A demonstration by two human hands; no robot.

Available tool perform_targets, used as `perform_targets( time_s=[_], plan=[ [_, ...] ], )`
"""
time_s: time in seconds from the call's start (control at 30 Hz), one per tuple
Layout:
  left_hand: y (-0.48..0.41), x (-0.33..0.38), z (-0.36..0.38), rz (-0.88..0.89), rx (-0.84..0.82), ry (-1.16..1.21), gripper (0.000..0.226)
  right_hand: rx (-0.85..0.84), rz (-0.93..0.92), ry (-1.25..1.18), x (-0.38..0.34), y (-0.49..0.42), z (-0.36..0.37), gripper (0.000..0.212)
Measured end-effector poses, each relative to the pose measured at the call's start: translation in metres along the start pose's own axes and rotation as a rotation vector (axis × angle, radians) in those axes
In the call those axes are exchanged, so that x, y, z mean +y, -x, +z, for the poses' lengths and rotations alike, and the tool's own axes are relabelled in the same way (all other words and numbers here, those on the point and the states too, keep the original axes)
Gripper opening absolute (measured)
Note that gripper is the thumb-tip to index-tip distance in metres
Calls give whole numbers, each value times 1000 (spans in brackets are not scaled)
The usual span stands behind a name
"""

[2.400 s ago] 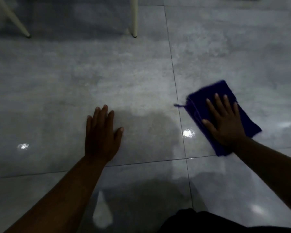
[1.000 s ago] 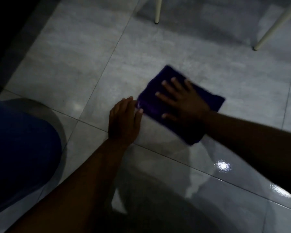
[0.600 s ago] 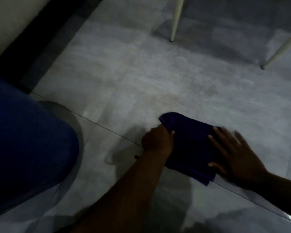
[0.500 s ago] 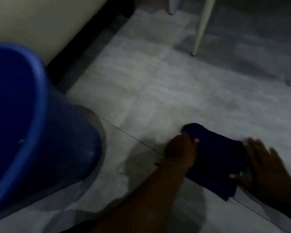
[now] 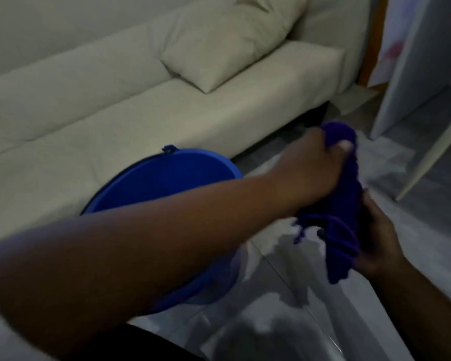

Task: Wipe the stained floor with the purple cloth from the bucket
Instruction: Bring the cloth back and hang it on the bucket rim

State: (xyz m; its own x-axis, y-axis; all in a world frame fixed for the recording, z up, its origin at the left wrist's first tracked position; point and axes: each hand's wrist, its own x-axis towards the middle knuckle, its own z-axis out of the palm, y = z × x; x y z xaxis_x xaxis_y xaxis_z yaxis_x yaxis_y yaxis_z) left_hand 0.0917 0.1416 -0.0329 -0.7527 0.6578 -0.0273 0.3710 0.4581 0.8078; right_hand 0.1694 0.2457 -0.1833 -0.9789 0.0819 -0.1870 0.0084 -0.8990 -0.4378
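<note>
The purple cloth [image 5: 341,204] hangs bunched in the air above the grey tiled floor [image 5: 414,246], right of centre. My left hand [image 5: 313,168] grips its upper end, the forearm crossing over the blue bucket [image 5: 167,175]. My right hand [image 5: 378,241] holds the cloth's lower part from the right side. The bucket stands on the floor in front of the sofa, its lower half hidden behind my left arm.
A cream sofa [image 5: 115,121] with a cushion [image 5: 219,43] fills the upper left, close behind the bucket. A pale furniture leg [image 5: 427,157] and a white panel [image 5: 412,69] stand at the right. Glossy tiles with reflections lie below my hands.
The cloth has gone from flat on the floor to lifted in both hands. My view has swung left and up, bringing the bucket and sofa into sight.
</note>
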Motion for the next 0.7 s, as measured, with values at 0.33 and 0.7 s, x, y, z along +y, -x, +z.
perform_targets(
  time_s=[0.33, 0.7],
  plan=[
    [44, -146, -95, -541, 213, 207, 26, 300, -99, 830, 19, -68, 83, 16],
    [21, -161, -71, -489, -32, -335, 75, 587, -107, 1145, 21, -41, 13, 45]
  ],
)
